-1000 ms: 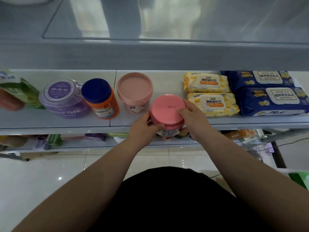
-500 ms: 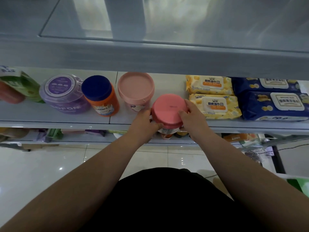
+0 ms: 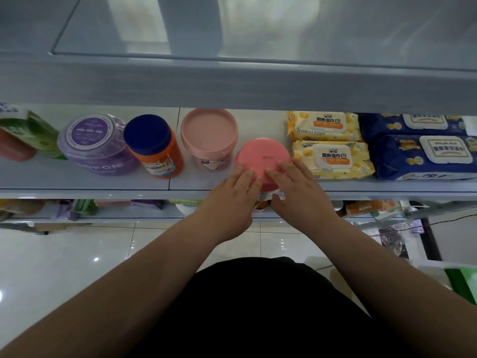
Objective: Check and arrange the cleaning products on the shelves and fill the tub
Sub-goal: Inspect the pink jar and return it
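A jar with a round pink lid (image 3: 262,157) stands at the front edge of the grey shelf (image 3: 77,183), between a pale pink tub (image 3: 209,131) and yellow wipe packs (image 3: 331,157). My left hand (image 3: 229,202) lays straight fingers on the lid's near left side. My right hand (image 3: 302,195) spreads its fingers over the lid's near right side, thumb low beside the jar's body. Most of the jar's body is hidden behind my hands.
Left of the tub stand an orange bottle with a blue cap (image 3: 154,148), a purple jar (image 3: 95,143) and a green pack (image 3: 28,133). Blue wipe packs (image 3: 426,156) lie at the right. An upper shelf (image 3: 232,83) overhangs. A lower shelf (image 3: 116,213) holds more goods.
The pink-lidded jar went from held in front of the shelf to standing on its edge. Both hands shifted from gripping its sides to lying with flat fingers on the lid.
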Motion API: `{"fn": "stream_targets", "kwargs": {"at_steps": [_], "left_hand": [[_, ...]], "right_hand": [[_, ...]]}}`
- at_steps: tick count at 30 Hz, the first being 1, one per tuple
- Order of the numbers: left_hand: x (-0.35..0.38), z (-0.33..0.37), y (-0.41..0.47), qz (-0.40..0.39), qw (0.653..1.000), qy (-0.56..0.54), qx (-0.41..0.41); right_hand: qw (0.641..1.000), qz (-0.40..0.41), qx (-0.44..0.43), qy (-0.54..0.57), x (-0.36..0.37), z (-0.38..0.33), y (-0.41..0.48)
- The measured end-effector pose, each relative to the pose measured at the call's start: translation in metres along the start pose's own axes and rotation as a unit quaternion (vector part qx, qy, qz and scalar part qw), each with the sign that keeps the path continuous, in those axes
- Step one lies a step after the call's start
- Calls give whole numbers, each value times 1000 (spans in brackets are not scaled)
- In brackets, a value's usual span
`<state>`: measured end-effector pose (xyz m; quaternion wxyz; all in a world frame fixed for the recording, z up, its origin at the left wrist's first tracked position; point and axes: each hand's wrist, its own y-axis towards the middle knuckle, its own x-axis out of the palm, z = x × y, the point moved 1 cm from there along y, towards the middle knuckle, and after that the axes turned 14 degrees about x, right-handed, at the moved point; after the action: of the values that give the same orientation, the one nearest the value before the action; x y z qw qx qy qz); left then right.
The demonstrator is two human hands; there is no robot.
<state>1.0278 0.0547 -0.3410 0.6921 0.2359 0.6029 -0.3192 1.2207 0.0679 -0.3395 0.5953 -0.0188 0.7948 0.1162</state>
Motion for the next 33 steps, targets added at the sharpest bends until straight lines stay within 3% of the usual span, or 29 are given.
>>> {"fn": "stream_targets", "kwargs": {"at_steps": [3, 10, 17, 22, 25, 29, 33], "left_hand": [[-4, -4, 14, -53, 998, 40, -9], [-9, -14, 38, -90, 991, 93, -33], [-8, -18, 48, -112, 984, 108, -86], [-10, -14, 53, -102, 984, 95, -114], [-7, -1, 56, -52, 987, 68, -136], [17, 22, 70, 39, 998, 29, -34], [28, 45, 94, 28, 1000, -1, -10]], "right_hand": [[999, -41, 21, -21, 5, 1, 8], [983, -131, 108, -72, 13, 3, 39], [973, -177, 135, -58, 10, -3, 52], [968, -214, 108, -77, 4, 4, 54], [975, -193, 92, -59, -1, 18, 43], [976, -173, 133, -24, -4, 55, 15], [969, -173, 173, -30, -14, 102, 2]]}}
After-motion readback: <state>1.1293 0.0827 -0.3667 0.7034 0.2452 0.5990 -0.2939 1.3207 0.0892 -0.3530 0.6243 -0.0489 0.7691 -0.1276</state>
